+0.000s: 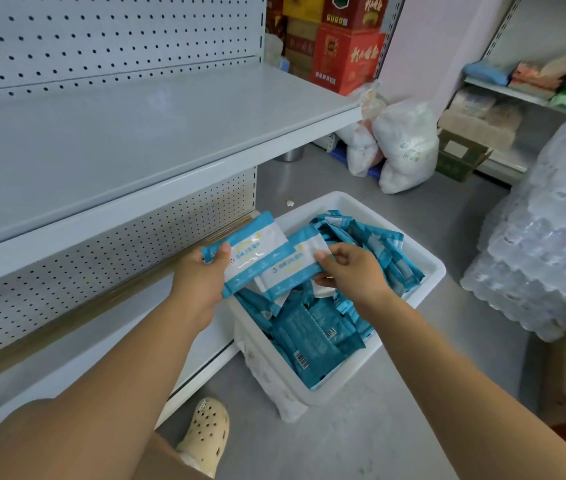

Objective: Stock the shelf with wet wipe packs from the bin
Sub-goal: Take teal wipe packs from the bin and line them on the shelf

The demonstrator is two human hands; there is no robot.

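Left hand (201, 278) and right hand (354, 271) partly cover overlapping packs (257, 249); print unreadable.

The grey floor (361, 438) is smooth and evenly lit. Red cartons (343, 57) are stacked at the back beside a pale pink wall (430, 46), with white sacks (406, 143) on the floor below. Shrink-wrapped bottles (551, 237) are piled at the right, before a stocked rack (517, 95).

Left hand (201, 282) and right hand (354, 268), each with 1 wet wipe pack (257, 245), at the white bin (435, 268).
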